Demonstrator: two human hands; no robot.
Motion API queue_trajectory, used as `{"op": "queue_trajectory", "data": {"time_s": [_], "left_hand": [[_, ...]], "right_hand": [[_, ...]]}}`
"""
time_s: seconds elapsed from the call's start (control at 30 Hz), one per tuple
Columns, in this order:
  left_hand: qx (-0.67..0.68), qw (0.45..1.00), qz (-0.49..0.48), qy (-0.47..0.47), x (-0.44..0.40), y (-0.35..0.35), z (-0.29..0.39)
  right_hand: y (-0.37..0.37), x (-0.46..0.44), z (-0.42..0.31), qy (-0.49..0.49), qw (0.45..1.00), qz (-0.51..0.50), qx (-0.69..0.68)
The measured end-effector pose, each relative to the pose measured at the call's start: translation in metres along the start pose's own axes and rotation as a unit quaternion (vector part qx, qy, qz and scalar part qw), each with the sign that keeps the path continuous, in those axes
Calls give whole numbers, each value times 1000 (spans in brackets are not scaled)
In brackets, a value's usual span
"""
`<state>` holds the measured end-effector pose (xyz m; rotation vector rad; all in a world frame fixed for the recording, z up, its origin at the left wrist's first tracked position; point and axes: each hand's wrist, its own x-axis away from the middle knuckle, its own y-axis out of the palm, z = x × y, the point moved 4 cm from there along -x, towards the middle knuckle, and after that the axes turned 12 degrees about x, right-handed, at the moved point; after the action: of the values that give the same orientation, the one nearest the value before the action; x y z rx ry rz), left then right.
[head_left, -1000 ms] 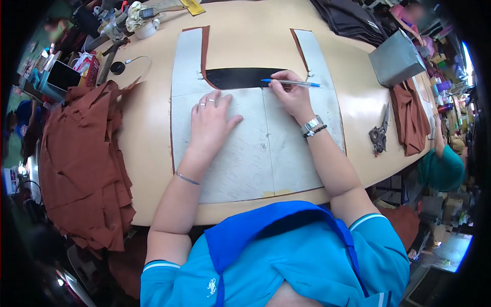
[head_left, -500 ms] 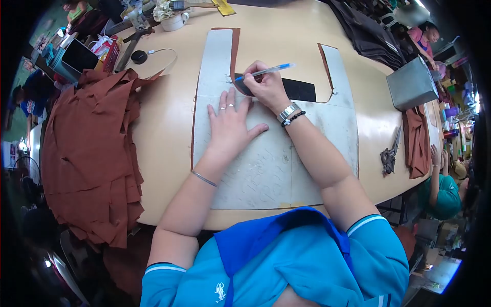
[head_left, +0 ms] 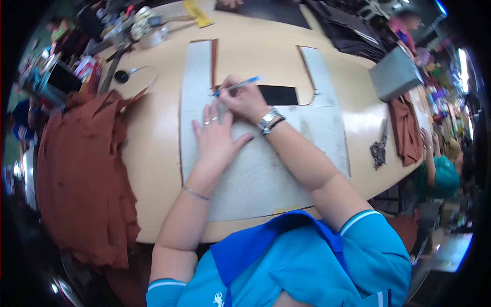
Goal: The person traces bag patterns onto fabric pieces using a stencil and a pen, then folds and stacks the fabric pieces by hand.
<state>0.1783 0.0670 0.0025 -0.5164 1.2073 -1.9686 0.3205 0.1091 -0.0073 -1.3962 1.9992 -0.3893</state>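
A grey U-shaped pattern template (head_left: 266, 169) lies on the table, with strips of brown fabric (head_left: 214, 64) showing along its edges. My left hand (head_left: 217, 135) rests flat on the template, fingers spread. In my right hand (head_left: 243, 102) a blue pen (head_left: 251, 80) is gripped, its tip at the inner edge of the template's left arm, just beyond my left fingertips. Partly behind my right hand lies a black rectangular piece (head_left: 279, 95) in the template's cut-out.
A pile of brown fabric (head_left: 84, 179) hangs over the table's left edge. Scissors (head_left: 379, 148), a grey metal box (head_left: 396, 74) and folded brown fabric (head_left: 405, 130) are on the right. Dark folded material (head_left: 353, 33) and a hammer (head_left: 115, 66) lie farther back. Co-workers are beyond the table.
The whole view has shifted, so the table and template appear farther left. My right hand has moved the pen tip to the corner by the left arm; my left hand still presses the template.
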Motion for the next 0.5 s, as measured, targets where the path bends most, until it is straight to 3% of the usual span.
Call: {"op": "queue_trajectory", "data": {"time_s": [0.1, 0.17, 0.23, 0.33, 0.43, 0.5], "left_hand": [[14, 1000, -15, 7, -1, -1, 2], [19, 1000, -3, 9, 1, -4, 5], [20, 1000, 6, 2, 1, -1, 3], [16, 1000, -13, -2, 2, -3, 5], [25, 1000, -13, 2, 4, -4, 6], [24, 1000, -4, 9, 5, -4, 6]], "right_hand": [[-4, 2, -4, 30, 999, 14, 3], [1, 1, 2, -73, 996, 51, -26], [-1, 0, 2, -73, 995, 71, 26], [-17, 5, -5, 29, 998, 43, -41], [-42, 10, 27, 49, 982, 146, -107], [-81, 26, 55, 92, 979, 128, -133]]}}
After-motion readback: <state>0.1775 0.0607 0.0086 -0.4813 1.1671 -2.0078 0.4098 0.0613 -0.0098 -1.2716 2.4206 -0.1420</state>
